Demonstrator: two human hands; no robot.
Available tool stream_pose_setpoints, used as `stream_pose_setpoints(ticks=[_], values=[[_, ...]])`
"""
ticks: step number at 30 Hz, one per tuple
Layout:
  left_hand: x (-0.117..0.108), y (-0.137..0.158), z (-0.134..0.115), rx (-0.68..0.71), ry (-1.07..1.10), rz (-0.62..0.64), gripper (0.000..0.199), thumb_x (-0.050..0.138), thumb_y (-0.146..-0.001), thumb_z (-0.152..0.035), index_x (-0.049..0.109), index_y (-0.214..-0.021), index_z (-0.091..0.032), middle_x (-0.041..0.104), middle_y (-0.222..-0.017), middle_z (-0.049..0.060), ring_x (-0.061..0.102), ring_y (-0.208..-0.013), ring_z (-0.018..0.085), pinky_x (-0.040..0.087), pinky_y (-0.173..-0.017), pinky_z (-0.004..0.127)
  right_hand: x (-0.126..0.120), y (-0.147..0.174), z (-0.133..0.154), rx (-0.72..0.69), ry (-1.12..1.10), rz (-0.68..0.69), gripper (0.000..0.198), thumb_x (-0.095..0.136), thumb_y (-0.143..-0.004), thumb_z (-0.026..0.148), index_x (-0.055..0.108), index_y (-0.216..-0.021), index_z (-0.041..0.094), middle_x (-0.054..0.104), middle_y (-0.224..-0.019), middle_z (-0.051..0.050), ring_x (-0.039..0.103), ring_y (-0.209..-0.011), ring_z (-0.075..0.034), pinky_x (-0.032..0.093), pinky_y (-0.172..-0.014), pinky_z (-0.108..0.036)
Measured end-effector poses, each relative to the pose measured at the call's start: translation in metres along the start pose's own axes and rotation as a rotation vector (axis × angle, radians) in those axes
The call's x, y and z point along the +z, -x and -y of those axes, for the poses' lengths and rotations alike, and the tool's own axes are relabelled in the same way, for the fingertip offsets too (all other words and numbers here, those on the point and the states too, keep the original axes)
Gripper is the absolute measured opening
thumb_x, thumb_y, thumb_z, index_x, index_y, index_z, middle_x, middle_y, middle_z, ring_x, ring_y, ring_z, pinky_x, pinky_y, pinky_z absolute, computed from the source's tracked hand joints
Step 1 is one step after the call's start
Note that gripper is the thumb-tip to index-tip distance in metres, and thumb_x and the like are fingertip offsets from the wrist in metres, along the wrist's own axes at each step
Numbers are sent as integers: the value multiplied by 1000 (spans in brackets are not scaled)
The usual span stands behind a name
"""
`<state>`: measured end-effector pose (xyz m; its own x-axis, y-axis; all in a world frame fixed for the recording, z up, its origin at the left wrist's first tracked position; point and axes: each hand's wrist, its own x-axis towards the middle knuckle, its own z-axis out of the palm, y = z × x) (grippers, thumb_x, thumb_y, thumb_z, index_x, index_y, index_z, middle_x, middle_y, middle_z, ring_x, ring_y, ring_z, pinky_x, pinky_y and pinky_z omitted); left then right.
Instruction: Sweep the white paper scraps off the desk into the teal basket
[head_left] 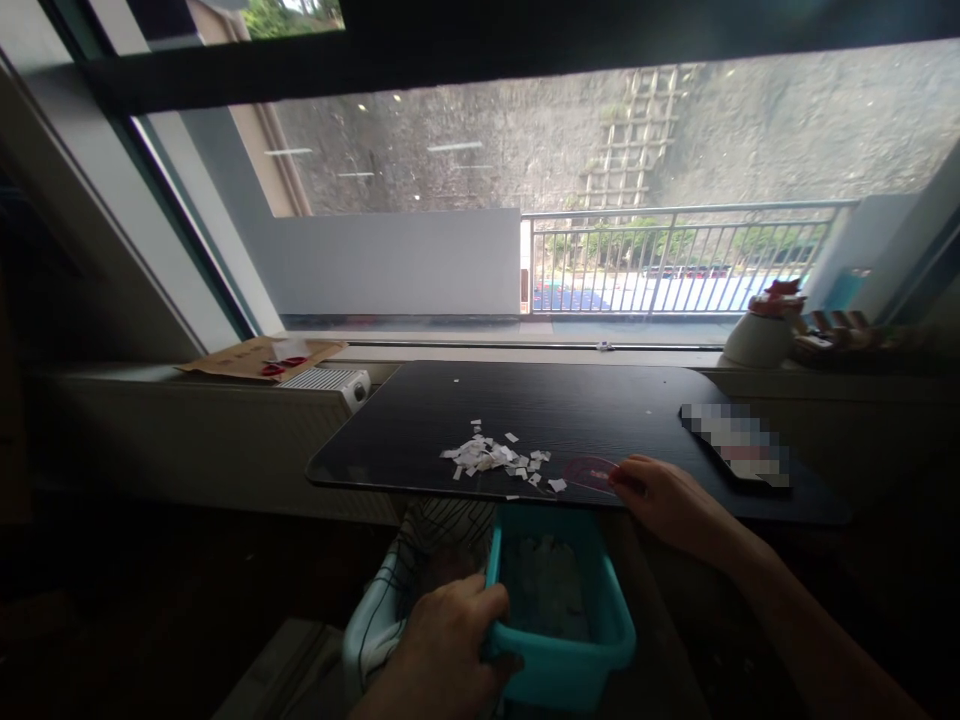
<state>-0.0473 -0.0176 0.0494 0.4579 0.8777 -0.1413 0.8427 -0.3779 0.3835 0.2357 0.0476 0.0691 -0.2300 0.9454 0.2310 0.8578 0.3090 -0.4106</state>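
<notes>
Dark table point(555, 400), teal basin point(562, 672), white scraps point(484, 457)

The table spans the middle of the frame. Below its front edge, at lower centre, is the basin, with pale bits (too dim to make out singly) inside. The left hand point(457, 630), bottom centre, is curled around its near left rim, thumb over the edge. The right hand point(664, 495), right of centre, has its fingers pinched on the end of a thin reddish translucent piece point(585, 471) at the table's front edge. Just left of that piece, mid-frame, the scraps lie loosely heaped.
</notes>
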Motion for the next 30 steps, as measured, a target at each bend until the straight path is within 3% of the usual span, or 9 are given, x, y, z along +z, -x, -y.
stream_pose_setpoints(ticks=[8,14,24,30], values=[[10,2,2,-13,-17,-20,13,64,-68,-19,52,-72,-21,57,-79,-2,55,-75,17,34,-60,25,16,9,3,123,-113,-39,26,44,-87,34,66,-83,20,69,-76,-4,61,-64,-17,39,-56,-26],[14,0,3,-3,-22,-9,11,62,-69,-18,53,-73,-22,58,-80,-2,55,-75,17,34,-61,25,32,7,3,195,-277,-193,28,46,-86,35,64,-100,19,70,-82,-5,63,-69,-17,46,-61,-27],[13,-2,-1,8,-16,-9,13,62,-68,-15,54,-74,-22,57,-78,-2,55,-75,17,33,-61,25,31,11,2,263,-246,-294,26,46,-85,34,63,-96,18,69,-84,-7,63,-72,-20,45,-65,-29],[13,-5,-4,58,17,-52,14,64,-68,-14,53,-74,-21,56,-78,-2,53,-74,17,32,-61,25,29,18,-1,265,-288,-210,23,48,-83,32,63,-94,19,70,-88,-7,64,-77,-20,47,-68,-30]])
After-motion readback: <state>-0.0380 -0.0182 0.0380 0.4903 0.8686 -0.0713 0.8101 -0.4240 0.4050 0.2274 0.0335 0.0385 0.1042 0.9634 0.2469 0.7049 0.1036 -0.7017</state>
